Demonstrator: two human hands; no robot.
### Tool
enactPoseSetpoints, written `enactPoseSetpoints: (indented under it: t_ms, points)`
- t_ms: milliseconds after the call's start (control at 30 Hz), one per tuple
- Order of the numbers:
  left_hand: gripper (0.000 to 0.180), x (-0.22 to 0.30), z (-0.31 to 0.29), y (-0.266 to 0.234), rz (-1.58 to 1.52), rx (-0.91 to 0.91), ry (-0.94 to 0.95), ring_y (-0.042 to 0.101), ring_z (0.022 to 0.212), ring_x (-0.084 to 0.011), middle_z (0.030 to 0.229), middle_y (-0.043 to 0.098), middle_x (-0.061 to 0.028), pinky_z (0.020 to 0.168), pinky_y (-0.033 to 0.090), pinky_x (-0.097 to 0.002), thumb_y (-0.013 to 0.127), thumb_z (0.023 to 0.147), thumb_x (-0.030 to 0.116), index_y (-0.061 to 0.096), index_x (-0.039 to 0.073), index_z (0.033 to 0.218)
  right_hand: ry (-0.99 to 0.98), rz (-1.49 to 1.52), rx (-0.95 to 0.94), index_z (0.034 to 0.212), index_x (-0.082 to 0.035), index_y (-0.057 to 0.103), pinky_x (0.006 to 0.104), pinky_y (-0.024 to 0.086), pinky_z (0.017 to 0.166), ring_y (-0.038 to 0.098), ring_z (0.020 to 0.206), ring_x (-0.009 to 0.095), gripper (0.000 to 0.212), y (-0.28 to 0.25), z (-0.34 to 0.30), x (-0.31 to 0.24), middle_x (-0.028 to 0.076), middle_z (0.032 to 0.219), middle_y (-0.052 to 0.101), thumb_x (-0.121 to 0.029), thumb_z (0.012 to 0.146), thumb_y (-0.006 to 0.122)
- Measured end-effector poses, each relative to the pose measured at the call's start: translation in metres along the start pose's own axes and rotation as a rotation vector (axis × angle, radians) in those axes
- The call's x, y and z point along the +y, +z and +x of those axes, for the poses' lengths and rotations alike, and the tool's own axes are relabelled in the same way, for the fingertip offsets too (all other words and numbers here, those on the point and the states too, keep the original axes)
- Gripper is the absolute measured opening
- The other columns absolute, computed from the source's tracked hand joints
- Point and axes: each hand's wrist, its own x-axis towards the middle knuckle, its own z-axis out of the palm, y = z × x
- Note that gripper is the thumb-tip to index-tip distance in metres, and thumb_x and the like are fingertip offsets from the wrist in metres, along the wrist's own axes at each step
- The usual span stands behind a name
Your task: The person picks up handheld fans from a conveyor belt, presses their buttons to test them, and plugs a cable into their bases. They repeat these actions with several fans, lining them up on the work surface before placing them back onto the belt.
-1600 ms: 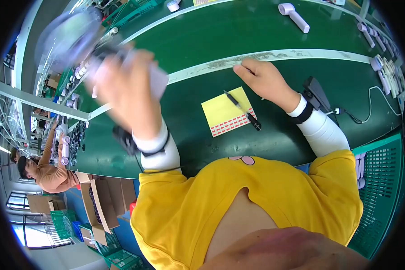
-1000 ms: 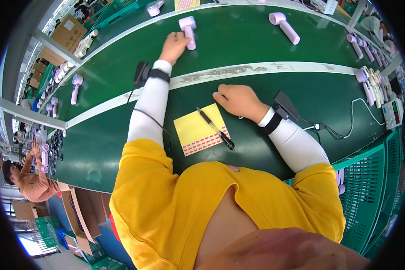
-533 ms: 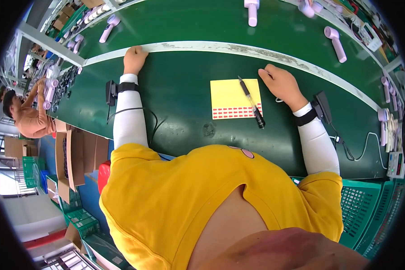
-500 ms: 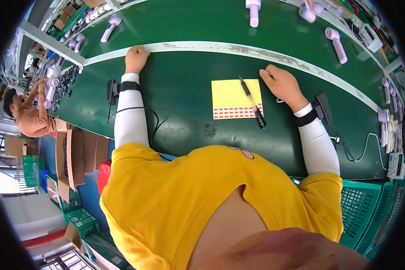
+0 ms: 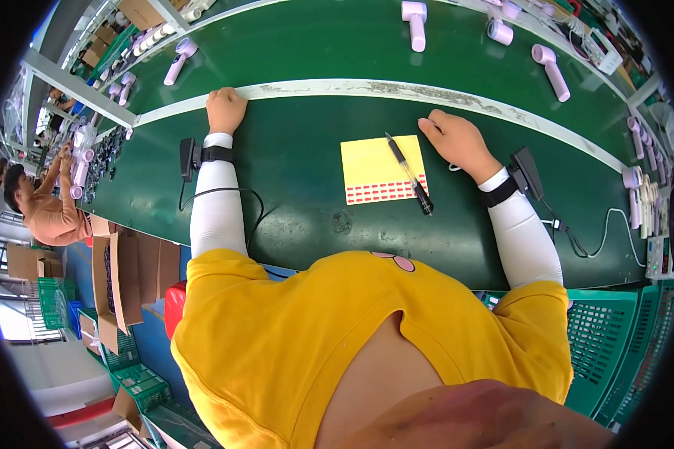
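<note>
My left hand (image 5: 226,111) rests curled into a fist on the white rail (image 5: 307,88) at the back of the green bench. Nothing shows in it. Right of a yellow sheet (image 5: 363,161), my right hand (image 5: 460,142) lies with fingers curled and thumb forward, apart from the sheet; no held thing is visible. A small white loop peeks out beneath this hand. Rows of red arrow marks line the sheet's near edge. Across its right side lies a black and clear pen (image 5: 407,172), its near end reaching past the paper onto the bench.
Beyond the rail, several lilac handheld fans (image 5: 553,72) lie on a green surface. A white cable (image 5: 603,238) runs along the bench's right side. Green crates (image 5: 603,337) stand at lower right, an open cardboard box (image 5: 120,273) at left. A co-worker (image 5: 49,206) works at far left.
The view has shifted slightly, so the sheet and pen appear a little further left. Both my hands keep their poses. Fingers beside a fan at the top right no longer show.
</note>
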Motion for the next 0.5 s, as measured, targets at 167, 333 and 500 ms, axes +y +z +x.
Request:
enactPoseSetpoints:
  t_ms: [167, 333, 500]
  points:
    - [0.028, 0.014, 0.005, 0.004, 0.003, -0.072, 0.026, 0.052, 0.089, -0.0378, 0.089, 0.06, -0.0184, 0.08, 0.042, -0.0441, 0.042, 0.081, 0.021, 0.062, 0.002, 0.08, 0.002, -0.016, -0.004, 0.077, -0.004, 0.051, 0.0437, 0.042, 0.06, 0.055, 0.069, 0.034, 0.032, 0.0, 0.0, 0.002, 0.015, 0.07, 0.057, -0.033, 0.088, 0.045]
    - [0.033, 0.037, 0.003, 0.017, 0.063, -0.109, 0.035, 0.052, 0.091, -0.0384, 0.093, 0.06, -0.0163, 0.083, 0.041, -0.045, 0.039, 0.084, 0.026, 0.062, 0.003, 0.083, -0.016, -0.013, 0.015, 0.076, -0.004, 0.05, 0.043, 0.039, 0.058, 0.053, 0.068, 0.035, 0.031, 0.0, 0.002, 0.002, 0.016, 0.069, 0.054, -0.032, 0.087, 0.048]
    - [0.034, 0.049, 0.005, 0.013, 0.036, -0.15, -0.019, 0.052, 0.094, -0.0384, 0.1, 0.059, -0.0157, 0.084, 0.04, -0.0456, 0.038, 0.085, 0.028, 0.062, 0.004, 0.085, -0.019, -0.009, 0.025, 0.075, -0.004, 0.05, 0.043, 0.039, 0.058, 0.053, 0.067, 0.035, 0.031, 0.0, 0.001, 0.002, 0.016, 0.069, 0.054, -0.033, 0.087, 0.048]
